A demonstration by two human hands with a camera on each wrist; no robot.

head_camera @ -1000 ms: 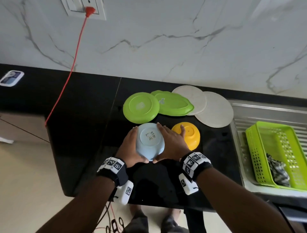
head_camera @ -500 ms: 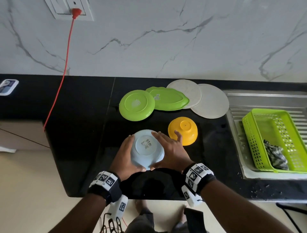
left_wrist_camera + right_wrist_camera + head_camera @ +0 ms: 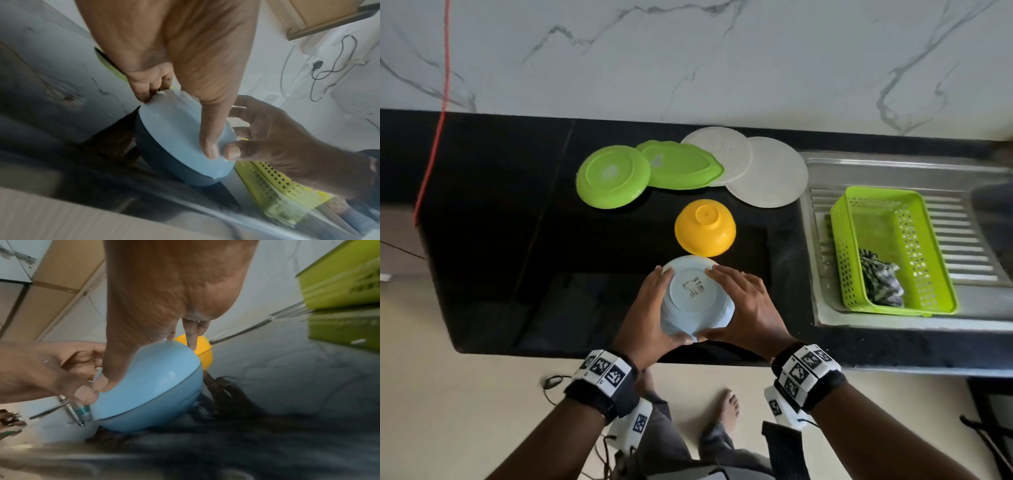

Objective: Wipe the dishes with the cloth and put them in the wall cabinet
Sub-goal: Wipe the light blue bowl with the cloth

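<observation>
A light blue bowl (image 3: 693, 294) stands upside down near the front edge of the black counter (image 3: 517, 212). My left hand (image 3: 650, 315) grips its left side and my right hand (image 3: 750, 308) its right side. Both thumbs sit on the near rim and the fingers curl over the far side. The left wrist view shows the blue bowl (image 3: 174, 129) and the two thumbs nearly touching. A yellow bowl (image 3: 705, 228) sits upside down just behind. Further back lie a round green plate (image 3: 613, 181), a leaf-shaped green plate (image 3: 681, 164) and two white plates (image 3: 770, 171). The striped cloth (image 3: 880, 282) lies in the green basket (image 3: 893, 233).
The green basket stands on the steel drainboard (image 3: 969, 246) at the right. A red cable (image 3: 431, 154) hangs down the marble wall and over the counter's left end. The underside of a wall cabinet (image 3: 68, 272) shows in the right wrist view. My bare feet stand below the counter edge.
Both hands have drawn the blue bowl toward the counter's front edge, away from the yellow bowl. My right fingers no longer touch the yellow bowl.
</observation>
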